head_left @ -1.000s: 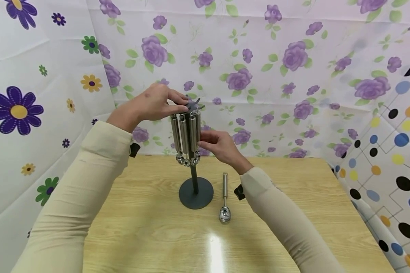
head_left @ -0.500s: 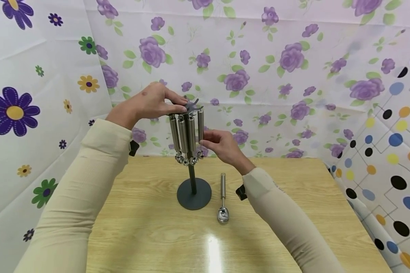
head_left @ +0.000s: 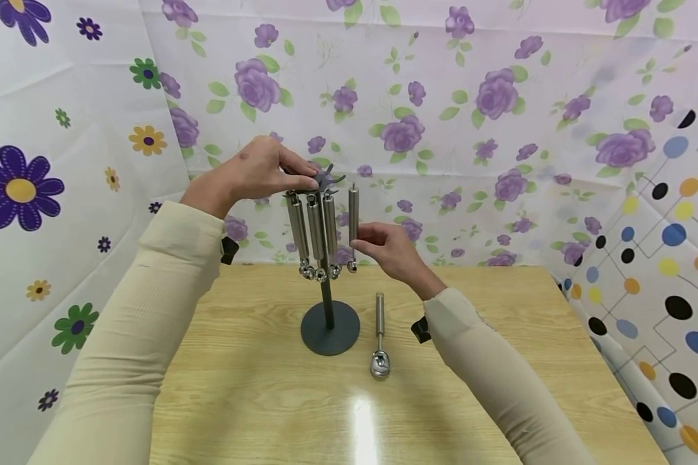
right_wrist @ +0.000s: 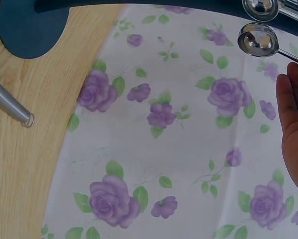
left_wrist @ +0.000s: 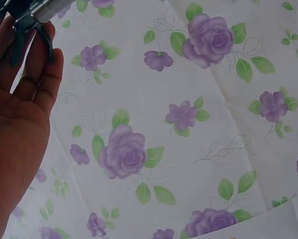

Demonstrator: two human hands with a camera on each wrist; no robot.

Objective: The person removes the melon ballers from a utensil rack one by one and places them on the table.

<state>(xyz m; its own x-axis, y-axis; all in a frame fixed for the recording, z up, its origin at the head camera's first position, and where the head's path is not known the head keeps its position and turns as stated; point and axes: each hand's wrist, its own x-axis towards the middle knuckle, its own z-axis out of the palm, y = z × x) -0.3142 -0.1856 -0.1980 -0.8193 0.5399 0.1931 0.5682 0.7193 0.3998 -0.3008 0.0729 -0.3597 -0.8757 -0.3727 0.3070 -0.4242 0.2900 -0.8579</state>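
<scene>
A dark stand [head_left: 329, 303] with a round base and curved top hooks carries several metal ice cream scoops [head_left: 315, 226], bowls down. My left hand [head_left: 260, 169] grips the stand's top from the left; in the left wrist view its fingers lie behind the dark hooks [left_wrist: 25, 25]. To the right of the rack, my right hand [head_left: 388, 250] pinches one ice cream scoop [head_left: 353, 213] by its handle, upright and apart from the hooks. That scoop's bowl [right_wrist: 257, 41] shows in the right wrist view.
Another ice cream scoop [head_left: 380, 316] lies on the wooden table [head_left: 256, 387], right of the stand's base [head_left: 314, 339], bowl toward me. A flowered cloth [head_left: 477, 161] hangs behind, with patterned cloths at both sides.
The right hand has drawn one scoop away from the rack to the right, off its hook. The left hand keeps its hold on the stand's top.
</scene>
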